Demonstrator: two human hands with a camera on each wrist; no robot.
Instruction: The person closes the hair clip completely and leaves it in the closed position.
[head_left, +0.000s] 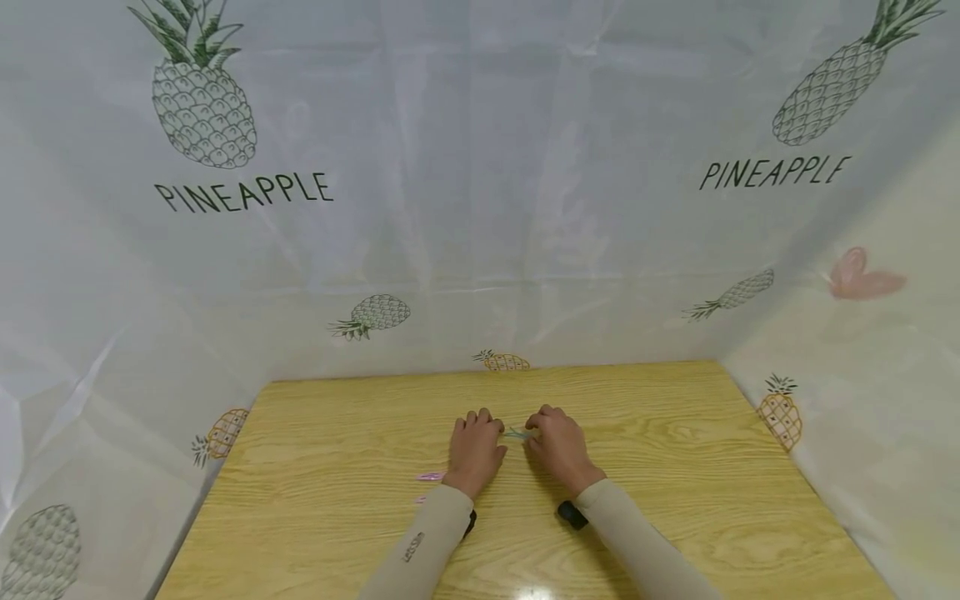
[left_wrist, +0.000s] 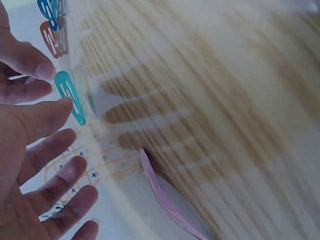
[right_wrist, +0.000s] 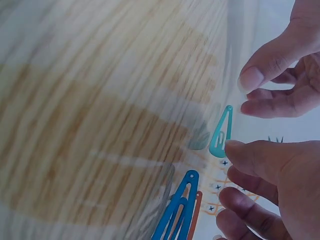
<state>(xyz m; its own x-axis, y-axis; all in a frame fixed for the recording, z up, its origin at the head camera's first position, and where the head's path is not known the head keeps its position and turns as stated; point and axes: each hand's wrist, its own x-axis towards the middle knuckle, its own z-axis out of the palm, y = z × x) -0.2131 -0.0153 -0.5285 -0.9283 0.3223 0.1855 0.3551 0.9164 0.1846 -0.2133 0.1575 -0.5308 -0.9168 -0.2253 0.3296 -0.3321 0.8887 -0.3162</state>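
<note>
A teal snap hair clip [head_left: 516, 432] lies between the two hands, low over the wooden table. My right hand [head_left: 561, 442] pinches it near its wide end, with the thumb [right_wrist: 235, 149] at its edge. On the other side, my left hand [head_left: 476, 446] has relaxed, slightly spread fingers [left_wrist: 75, 175]. Its fingertips are close to the clip's narrow end. In the left wrist view the left thumb [left_wrist: 60, 107] overlaps the clip's side.
Two pink hair clips [head_left: 431, 476] lie left of the left wrist. A blue hair clip [right_wrist: 176, 215] and an orange hair clip [right_wrist: 195, 215] appear in the right wrist view. The wooden table [head_left: 675, 467] is enclosed by pineapple-printed sheeting [head_left: 480, 208] at the back and sides.
</note>
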